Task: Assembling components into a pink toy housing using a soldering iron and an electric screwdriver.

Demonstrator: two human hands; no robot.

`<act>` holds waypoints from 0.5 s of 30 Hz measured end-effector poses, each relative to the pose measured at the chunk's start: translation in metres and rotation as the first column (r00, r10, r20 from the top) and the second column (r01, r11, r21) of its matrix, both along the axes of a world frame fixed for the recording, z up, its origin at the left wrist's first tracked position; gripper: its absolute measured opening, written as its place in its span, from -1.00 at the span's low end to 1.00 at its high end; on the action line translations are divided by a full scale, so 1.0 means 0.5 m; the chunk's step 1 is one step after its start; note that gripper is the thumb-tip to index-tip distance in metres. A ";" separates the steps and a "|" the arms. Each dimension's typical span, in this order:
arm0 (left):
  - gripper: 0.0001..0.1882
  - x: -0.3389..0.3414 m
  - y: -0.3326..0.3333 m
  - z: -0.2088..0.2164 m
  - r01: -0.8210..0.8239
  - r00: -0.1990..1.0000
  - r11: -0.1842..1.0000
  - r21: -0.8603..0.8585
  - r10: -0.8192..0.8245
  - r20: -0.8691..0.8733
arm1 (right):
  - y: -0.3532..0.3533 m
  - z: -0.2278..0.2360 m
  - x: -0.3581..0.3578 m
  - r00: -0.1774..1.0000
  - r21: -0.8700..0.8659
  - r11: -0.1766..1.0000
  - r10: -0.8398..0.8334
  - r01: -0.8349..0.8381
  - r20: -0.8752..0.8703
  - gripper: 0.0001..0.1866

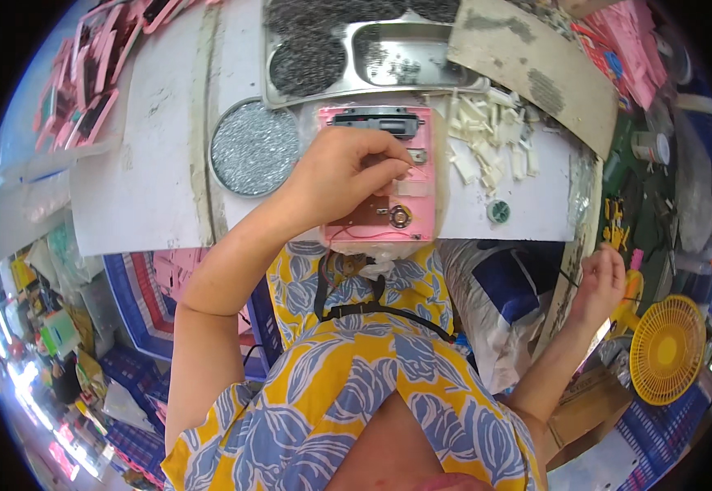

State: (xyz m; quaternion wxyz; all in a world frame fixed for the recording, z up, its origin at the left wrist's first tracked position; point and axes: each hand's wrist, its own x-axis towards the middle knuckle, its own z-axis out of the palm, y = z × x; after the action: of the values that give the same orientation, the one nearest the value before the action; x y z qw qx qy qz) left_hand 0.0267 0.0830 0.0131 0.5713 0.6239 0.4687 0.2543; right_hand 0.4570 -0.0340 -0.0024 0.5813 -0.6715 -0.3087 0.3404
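Note:
A pink plastic casing point(426, 214) lies on the table in front of me, fitted with a dark grey part point(384, 124) along its far end, a small round speaker-like part point(401, 216) and thin red wires. Over its middle, my left hand point(352, 170) is closed in a pinch of thumb and forefinger; whatever sits between the fingertips is too small to make out. My right hand point(598, 286) is held off the table's right side with curled fingers. A thin dark rod shows beside it, but what the hand grips is hidden.
A round dish point(217, 155) of small silvery pieces stands left of the casing. Beyond is a metal tray point(348, 86) with dark small parts. White plastic pieces point(487, 135) and a green round item point(498, 212) lie right. A yellow fan point(667, 349) stands lower right.

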 end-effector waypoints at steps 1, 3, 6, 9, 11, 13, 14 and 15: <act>-0.87 0.003 -0.002 0.009 -0.007 0.999 1.000 0.011 0.007 -0.042 | -0.025 -0.008 0.066 0.977 0.035 0.999 0.027 -0.020 -0.213 -0.80; -0.87 0.015 -0.001 0.006 -0.007 0.994 0.979 0.206 0.030 -0.109 | -0.072 -0.002 0.128 0.891 0.066 0.998 0.025 0.006 -0.454 -0.72; -0.87 0.014 -0.014 -0.016 -0.089 0.994 0.977 0.192 0.100 -0.047 | -0.068 0.000 0.167 0.878 0.068 0.988 -0.089 0.136 -0.470 -0.69; -0.92 0.021 -0.023 -0.015 -0.144 0.990 0.984 0.107 0.144 0.015 | -0.033 0.008 0.189 0.856 0.117 0.953 -0.191 0.278 -0.480 -0.74; -0.93 0.012 -0.018 -0.026 -0.106 0.994 0.987 0.120 0.106 0.009 | -0.007 0.006 0.216 0.827 0.111 0.907 -0.313 0.406 -0.467 -0.79; -0.94 0.006 -0.021 -0.020 -0.132 0.991 0.989 0.062 0.133 -0.005 | 0.048 0.015 0.230 0.833 0.210 0.885 -0.277 0.416 -0.480 -0.84; -0.94 -0.002 -0.028 -0.013 -0.159 0.987 0.987 0.029 0.159 -0.022 | 0.083 0.018 0.234 0.835 0.250 0.877 -0.250 0.410 -0.491 -0.86; -0.94 -0.006 -0.028 -0.017 -0.147 0.989 0.989 0.022 0.146 0.027 | 0.113 0.016 0.268 0.903 0.275 0.901 -0.223 0.335 -0.367 -0.87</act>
State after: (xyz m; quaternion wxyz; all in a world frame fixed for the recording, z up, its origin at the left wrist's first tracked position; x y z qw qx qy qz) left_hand 0.0234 0.0689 0.0047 0.5494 0.5914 0.5027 0.3093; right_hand 0.5909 0.0223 0.0057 0.7720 -0.5359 -0.1601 0.3020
